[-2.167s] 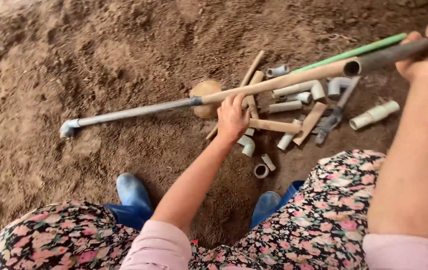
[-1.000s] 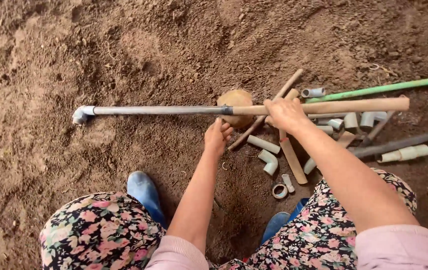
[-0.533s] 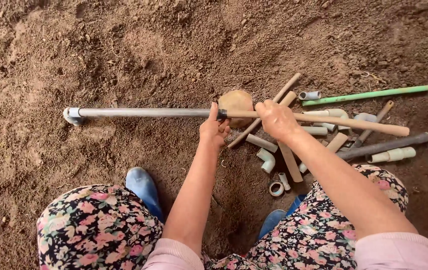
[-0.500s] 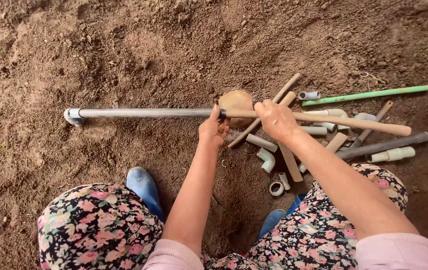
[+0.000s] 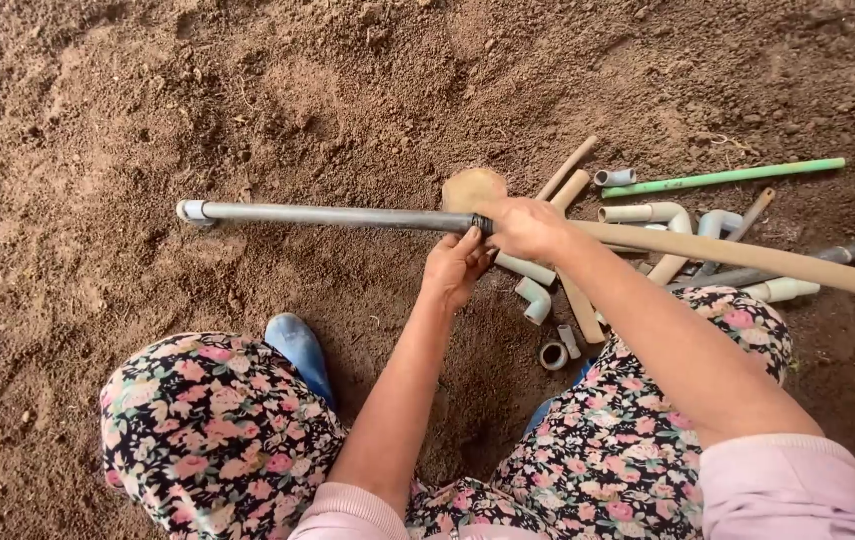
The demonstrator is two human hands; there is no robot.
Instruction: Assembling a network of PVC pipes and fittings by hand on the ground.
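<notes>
Grey pipe (image 5: 327, 215) joint hidden under left hand (image 5: 455, 268), right hand (image 5: 525, 226).

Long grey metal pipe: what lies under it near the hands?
Under the long grey metal pipe is loose brown soil. A round tan disc sits behind it; the hands cover the disc's lower edge.

Long grey pipe (image 5: 337, 215), level, tan-sleeved

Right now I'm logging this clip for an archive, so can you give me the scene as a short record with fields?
setting: bare brown soil
left hand: grips the joint where the grey pipe meets the tan pipe
right hand: holds the tan pipe next to the joint
nearby: pile of pipe pieces, green rod
clothing: floral trousers, blue shoe
</notes>
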